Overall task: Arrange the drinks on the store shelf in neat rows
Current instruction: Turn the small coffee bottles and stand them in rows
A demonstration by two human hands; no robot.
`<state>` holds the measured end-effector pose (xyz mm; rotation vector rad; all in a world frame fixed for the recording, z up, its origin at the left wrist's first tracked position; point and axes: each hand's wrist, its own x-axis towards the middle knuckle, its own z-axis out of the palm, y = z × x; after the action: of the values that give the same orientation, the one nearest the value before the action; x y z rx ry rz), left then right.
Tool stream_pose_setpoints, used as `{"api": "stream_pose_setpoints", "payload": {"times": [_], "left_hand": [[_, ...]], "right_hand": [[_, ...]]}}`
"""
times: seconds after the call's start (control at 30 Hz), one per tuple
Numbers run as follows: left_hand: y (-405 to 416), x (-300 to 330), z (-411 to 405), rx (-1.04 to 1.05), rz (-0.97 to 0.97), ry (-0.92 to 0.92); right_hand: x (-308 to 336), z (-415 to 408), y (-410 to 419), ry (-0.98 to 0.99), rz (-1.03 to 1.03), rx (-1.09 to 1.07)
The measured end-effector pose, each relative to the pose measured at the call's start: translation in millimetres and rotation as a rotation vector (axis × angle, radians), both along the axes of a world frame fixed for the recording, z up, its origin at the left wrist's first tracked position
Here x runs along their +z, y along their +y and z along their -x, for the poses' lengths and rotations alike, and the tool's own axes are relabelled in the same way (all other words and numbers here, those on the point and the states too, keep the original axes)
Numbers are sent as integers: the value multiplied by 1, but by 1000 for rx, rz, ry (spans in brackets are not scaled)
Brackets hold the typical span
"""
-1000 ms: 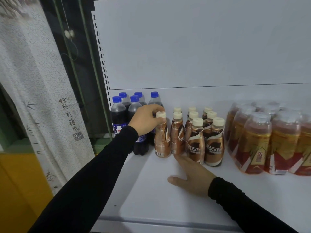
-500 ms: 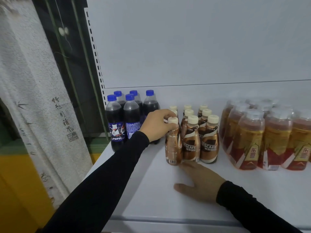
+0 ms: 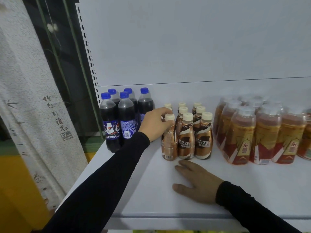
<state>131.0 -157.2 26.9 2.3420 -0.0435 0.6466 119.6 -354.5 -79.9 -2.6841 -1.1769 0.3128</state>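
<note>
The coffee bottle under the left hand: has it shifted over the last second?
Yes. The coffee bottle held by the left hand moved right, away from the Pepsi bottles, and now stands against its neighbouring coffee bottle.

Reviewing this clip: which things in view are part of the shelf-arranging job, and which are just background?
Job: coffee bottles, one gripped at the neck by the left hand; cola bottles; orange drink bottles; shelf; right hand, flat on the shelf.

Background: patterned curtain; yellow surface.
</note>
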Motion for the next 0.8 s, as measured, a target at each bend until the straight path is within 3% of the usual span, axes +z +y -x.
{"api": "stream_pose_setpoints", "payload": {"times": [0.27,0.43,0.6,0.8], "left_hand": [[-2,10,3,1,-61,-15],[-25,37,-8,-30,-362,-7],[-48,37,-25,-68,-587,183],[-51,33,-21,-69,-555,155]], "right_hand": [[1,-2,-2,9,-76,-15],[8,-6,-12,-98,-258,-98],[16,-11,-27,-177,-509,-145],[15,-19,-33,-205,-664,-275]]}}
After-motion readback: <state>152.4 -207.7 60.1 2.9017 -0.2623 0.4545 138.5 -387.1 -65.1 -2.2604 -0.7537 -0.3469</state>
